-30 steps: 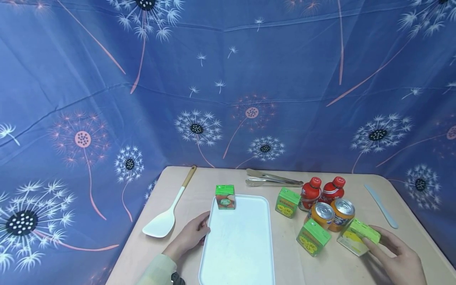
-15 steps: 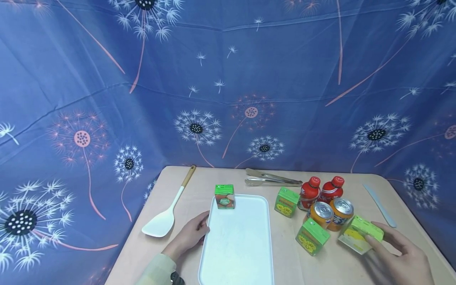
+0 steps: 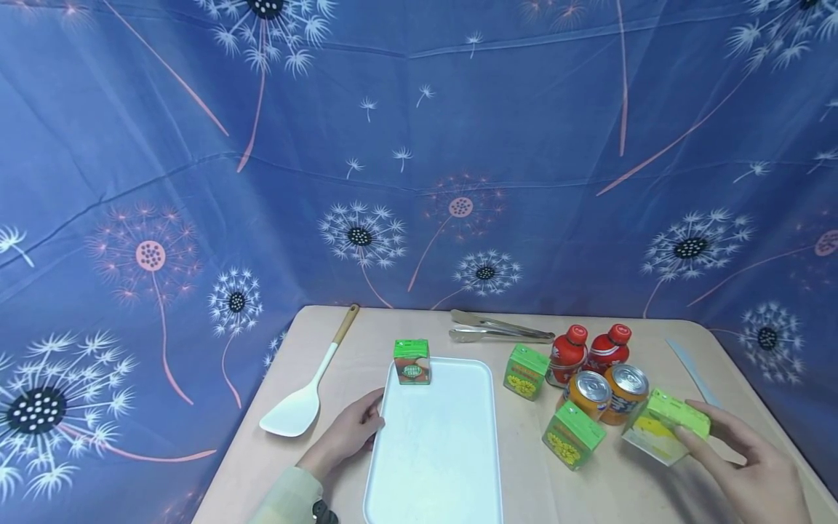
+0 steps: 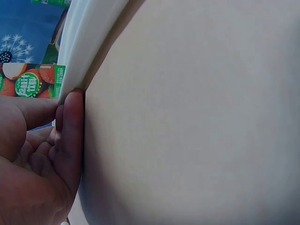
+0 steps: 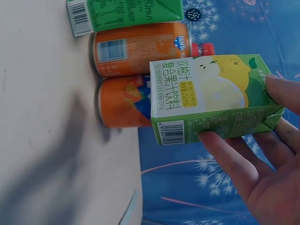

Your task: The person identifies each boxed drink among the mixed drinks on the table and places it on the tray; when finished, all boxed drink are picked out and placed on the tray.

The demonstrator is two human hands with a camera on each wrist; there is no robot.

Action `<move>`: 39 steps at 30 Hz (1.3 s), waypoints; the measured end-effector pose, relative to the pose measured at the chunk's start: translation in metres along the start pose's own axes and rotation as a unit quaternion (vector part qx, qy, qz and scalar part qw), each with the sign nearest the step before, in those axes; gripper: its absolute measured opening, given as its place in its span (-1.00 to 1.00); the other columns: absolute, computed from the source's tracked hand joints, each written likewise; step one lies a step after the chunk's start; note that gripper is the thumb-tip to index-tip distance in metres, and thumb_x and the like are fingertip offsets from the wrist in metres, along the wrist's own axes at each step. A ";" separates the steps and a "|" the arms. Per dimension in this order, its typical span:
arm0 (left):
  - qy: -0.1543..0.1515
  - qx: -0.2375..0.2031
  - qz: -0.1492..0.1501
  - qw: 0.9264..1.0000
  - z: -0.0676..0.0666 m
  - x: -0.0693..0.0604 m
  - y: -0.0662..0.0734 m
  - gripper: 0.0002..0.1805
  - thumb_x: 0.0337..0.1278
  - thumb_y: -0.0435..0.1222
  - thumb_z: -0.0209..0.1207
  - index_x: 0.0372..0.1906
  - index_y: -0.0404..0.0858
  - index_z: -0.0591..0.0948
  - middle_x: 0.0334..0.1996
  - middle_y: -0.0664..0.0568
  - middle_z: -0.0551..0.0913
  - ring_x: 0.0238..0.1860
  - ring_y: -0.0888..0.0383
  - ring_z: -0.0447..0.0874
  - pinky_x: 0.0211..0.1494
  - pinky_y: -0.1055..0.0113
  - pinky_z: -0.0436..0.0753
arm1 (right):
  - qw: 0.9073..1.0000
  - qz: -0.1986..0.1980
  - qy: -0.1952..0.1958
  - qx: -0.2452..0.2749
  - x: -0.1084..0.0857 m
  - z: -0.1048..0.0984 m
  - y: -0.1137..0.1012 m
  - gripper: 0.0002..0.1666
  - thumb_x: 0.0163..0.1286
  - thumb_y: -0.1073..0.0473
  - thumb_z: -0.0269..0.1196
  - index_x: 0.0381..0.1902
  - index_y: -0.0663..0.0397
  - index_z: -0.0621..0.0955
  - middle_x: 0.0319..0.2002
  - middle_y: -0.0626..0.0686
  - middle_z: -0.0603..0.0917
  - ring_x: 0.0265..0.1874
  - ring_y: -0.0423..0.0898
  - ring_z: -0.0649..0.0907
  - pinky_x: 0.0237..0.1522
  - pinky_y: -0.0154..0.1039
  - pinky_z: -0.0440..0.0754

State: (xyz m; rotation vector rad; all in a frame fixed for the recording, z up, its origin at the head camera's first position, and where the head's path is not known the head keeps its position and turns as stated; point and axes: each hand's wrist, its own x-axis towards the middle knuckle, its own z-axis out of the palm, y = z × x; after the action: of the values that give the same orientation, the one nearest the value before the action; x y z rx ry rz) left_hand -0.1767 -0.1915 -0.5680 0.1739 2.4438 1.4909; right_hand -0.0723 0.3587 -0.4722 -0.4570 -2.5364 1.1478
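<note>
My right hand [image 3: 753,455] pinches a yellow-green juice carton [image 5: 201,101] between thumb and fingers. The carton is tilted and off the table, with its shadow apart from it in the right wrist view. At the left edge of a white tray [image 3: 435,444], my left hand [image 3: 350,429] holds the rim between thumb and fingers, as the left wrist view shows close up. A green and red juice carton [image 3: 412,362] stands at the tray's far left corner. Two orange soda cans [image 3: 626,393] and a green carton with yellow flowers [image 3: 572,435] stand left of the held carton.
Behind the cans are two red bottles [image 3: 609,349]. Another green carton [image 3: 527,372] stands right of the tray, with metal tongs [image 3: 500,327] behind it. A white spatula [image 3: 297,407] lies at the left. A pale blue knife [image 3: 692,370] lies at the right.
My right hand has moved slightly right and lifted the juice carton a little, away from the cans. The left hand and the tray have stayed in place.
</note>
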 end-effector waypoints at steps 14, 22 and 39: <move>-0.001 0.000 0.000 1.000 0.000 0.000 0.000 -0.36 0.50 -0.39 0.14 0.59 -0.27 0.31 -0.34 -0.01 0.44 -0.37 0.11 0.56 -0.43 0.22 0.74 | 0.998 -0.036 0.006 0.045 -0.002 -0.002 -0.018 -0.34 0.40 0.06 0.46 0.42 -0.01 0.58 -0.01 -0.62 0.48 -0.10 -0.74 0.44 -0.41 -0.51 0.69; -0.003 -0.001 0.002 1.000 -0.001 0.000 0.001 -0.36 0.51 -0.38 0.13 0.60 -0.29 0.30 -0.33 -0.02 0.44 -0.37 0.11 0.56 -0.42 0.23 0.75 | 0.998 -0.054 0.003 0.029 -0.003 -0.001 -0.028 -0.34 0.40 0.03 0.47 0.41 -0.06 0.59 -0.01 -0.61 0.48 -0.10 -0.74 0.43 -0.40 -0.56 0.65; -0.004 -0.009 -0.005 1.000 -0.002 -0.001 0.002 -0.36 0.50 -0.36 0.14 0.59 -0.28 0.31 -0.34 -0.04 0.46 -0.34 0.09 0.59 -0.41 0.19 0.77 | 0.997 -0.081 -0.005 -0.010 -0.001 0.005 -0.052 -0.34 0.35 -0.07 0.50 0.36 -0.05 0.64 -0.04 -0.52 0.58 -0.14 -0.66 0.47 -0.48 -0.50 0.65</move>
State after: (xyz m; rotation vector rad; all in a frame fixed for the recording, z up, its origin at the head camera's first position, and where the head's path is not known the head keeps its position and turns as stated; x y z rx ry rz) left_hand -0.1761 -0.1928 -0.5651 0.1633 2.4200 1.5040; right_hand -0.0818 0.3225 -0.4362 -0.2464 -2.5427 1.0684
